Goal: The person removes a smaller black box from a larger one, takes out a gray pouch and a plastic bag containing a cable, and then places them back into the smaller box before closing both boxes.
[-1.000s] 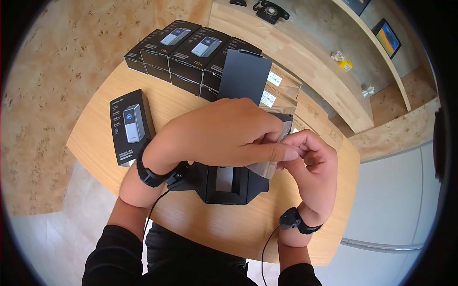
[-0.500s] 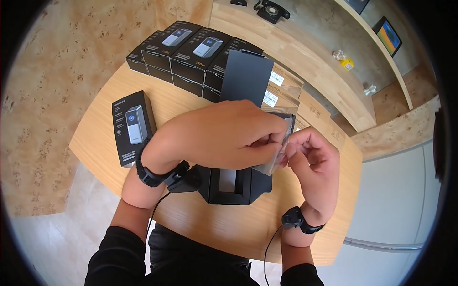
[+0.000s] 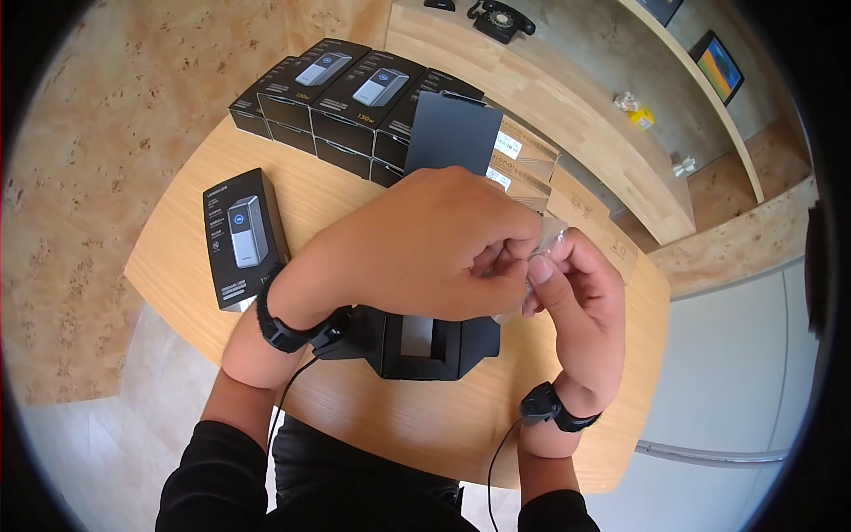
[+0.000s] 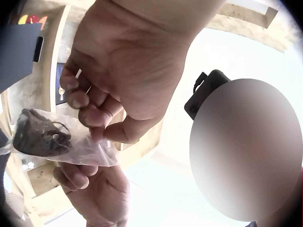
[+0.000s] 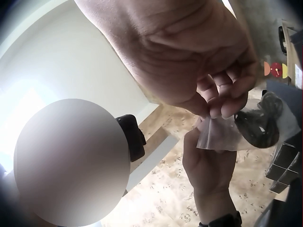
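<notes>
- Shifted since prev. frame (head view): clear bag (image 3: 551, 238), upper end now projecting above the R fingers; L hand (image 3: 434, 244) sits slightly higher; R hand (image 3: 587, 306) approx. same pos.
- Bag pos.: held clear of the surface (image 3: 355, 403), btwn both hands. Contents: dark item (image 4: 38, 135) w/ cord-like loops, at the bag end away from the L thumb (L wrist view).
- L hand: thumb + index fingers side pinching bag; remaining fingers curled.
- R hand: thumb + index fingers side pinching bag, next to L grip; remaining fingers curled (R wrist view).
- Open black box (image 3: 454, 341): on surface, below L hand, partly hidden by it; flaps spread, inner recess visible.
- Dark grey panel (image 3: 454, 133): raised behind L hand; lower edge hidden, connection to box cannot be confirmed.
- Single black box (image 3: 245, 235): on surface, L side, near L wrist, printed face up.
- Stacked black boxes (image 3: 341, 146): far edge of surface, mkd. "130w".
- Tan cartons (image 3: 581, 204): R of stack, behind R hand, some w/ white labels.
- Wooden shelf (image 3: 550, 97): beyond surface, w/ black telephone (image 3: 502, 22) and yellow item (image 3: 642, 118).
</notes>
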